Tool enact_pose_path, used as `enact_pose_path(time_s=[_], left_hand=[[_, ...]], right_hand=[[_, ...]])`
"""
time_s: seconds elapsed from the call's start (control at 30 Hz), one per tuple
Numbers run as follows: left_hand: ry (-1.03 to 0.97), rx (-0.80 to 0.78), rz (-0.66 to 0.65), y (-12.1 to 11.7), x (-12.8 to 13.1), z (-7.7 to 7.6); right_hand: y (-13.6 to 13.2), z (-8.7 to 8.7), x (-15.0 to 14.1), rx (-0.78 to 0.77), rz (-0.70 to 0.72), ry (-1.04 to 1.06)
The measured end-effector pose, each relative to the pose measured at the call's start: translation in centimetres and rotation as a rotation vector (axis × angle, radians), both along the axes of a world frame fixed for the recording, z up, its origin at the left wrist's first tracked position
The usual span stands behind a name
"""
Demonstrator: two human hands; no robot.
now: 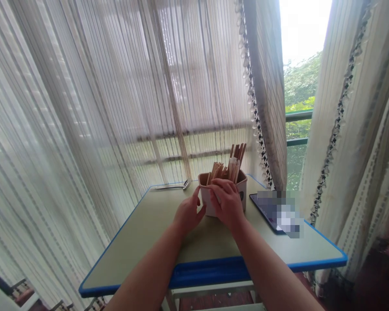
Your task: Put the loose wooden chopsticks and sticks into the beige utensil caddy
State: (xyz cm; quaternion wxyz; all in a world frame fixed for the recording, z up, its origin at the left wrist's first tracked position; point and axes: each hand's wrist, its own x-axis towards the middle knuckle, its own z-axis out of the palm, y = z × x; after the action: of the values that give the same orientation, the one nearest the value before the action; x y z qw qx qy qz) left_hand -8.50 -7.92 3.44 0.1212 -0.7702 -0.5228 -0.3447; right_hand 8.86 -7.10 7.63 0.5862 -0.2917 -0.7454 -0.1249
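Observation:
A white, open-topped utensil holder with a brown rim stands upright near the far side of the table. Taller wooden sticks, which look like chopsticks, rise at its back right, and a bundle of shorter thin wooden sticks stands in front of them. My left hand is at the holder's left front corner, index finger stretched up along it and thumb apart, near the front wall. My right hand has its fingers bent over the front rim, thumb on the outer front wall. Its fingertips are partly hidden.
The pale table has a blue edge. Behind the holder's left side lies a metal utensil, perhaps a ladle or fork. A dark phone or tablet, partly blurred out, lies to the right. Sheer striped curtains hang close behind the table.

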Motion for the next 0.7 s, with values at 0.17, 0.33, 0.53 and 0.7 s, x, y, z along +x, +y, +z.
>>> enact_pose_path(time_s=[0.17, 0.33, 0.53, 0.7], left_hand=[[-0.015, -0.018, 0.019, 0.8, -0.6, -0.4], [-0.015, -0.03, 0.011, 1.3, -1.3, -0.6], [-0.008, -0.03, 0.0, 1.3, -1.7, -0.4], [-0.006, -0.018, 0.029, 1.2, -1.5, -0.5]], right_hand=[[1.1, -0.4, -0.5, 0.086, -0.059, 0.026], [1.8, -0.5, -1.5, -0.012, -0.001, -0.081], [1.6, -0.4, -2.1, -0.085, 0.003, -0.131], [1.5, -0.6, -2.3, -0.114, -0.017, -0.217]])
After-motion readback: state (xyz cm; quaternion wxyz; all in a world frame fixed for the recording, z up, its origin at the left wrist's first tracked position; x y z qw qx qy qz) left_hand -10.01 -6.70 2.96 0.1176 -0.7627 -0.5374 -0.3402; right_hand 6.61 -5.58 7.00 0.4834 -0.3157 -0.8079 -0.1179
